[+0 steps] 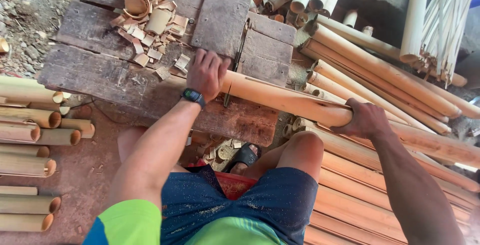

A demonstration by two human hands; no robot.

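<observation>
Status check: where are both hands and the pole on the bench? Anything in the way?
Left hand pressing bamboo pole end onto wooden bench. Right hand gripping pole farther along. Saw blade beside left hand; offcut chips piled behind.

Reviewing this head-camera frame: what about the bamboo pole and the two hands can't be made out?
- Head view: the bamboo pole's near end is hidden under the left hand.
- Its far end runs behind the right hand into the stacked poles; it cannot be traced.
- The dark upright blade is thin; contact with the pole is unclear.
- Both palms face down, hiding the grip.
</observation>
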